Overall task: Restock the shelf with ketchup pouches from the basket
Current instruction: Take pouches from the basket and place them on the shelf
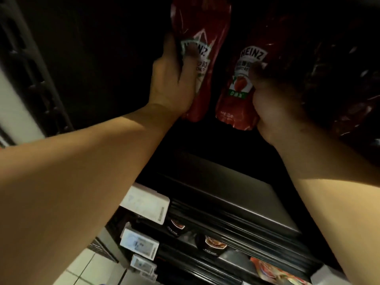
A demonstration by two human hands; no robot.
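Two soft red plastic ketchup pouches with a white label are held up inside a dark shelf bay, one in each hand. The left pouch point(200, 56) is gripped by the left hand point(173, 81), whose thumb is laid across the label while the other fingers are wrapped behind the pouch. The right pouch point(241, 85) is held low on its right edge by the right hand point(273, 108), with the thumb pressed on the front; the other fingers are hidden behind it. Both pouches are kept upright with the labels turned to the front, probably so that they can be stood on the shelf facing the customer. They are held near each other but apart, which suggests two neighbouring places in one row. More dark red pouches point(337, 64) are seen just beside the right hand, so the row seems to be filled from that side. Both forearms are stretched forward and upward into the bay, nearly straight. Below the hands a grey metal shelf board point(236, 194) is visible, and white price tag holders point(146, 204) are fixed at the shelf edges. The basket is not in view.
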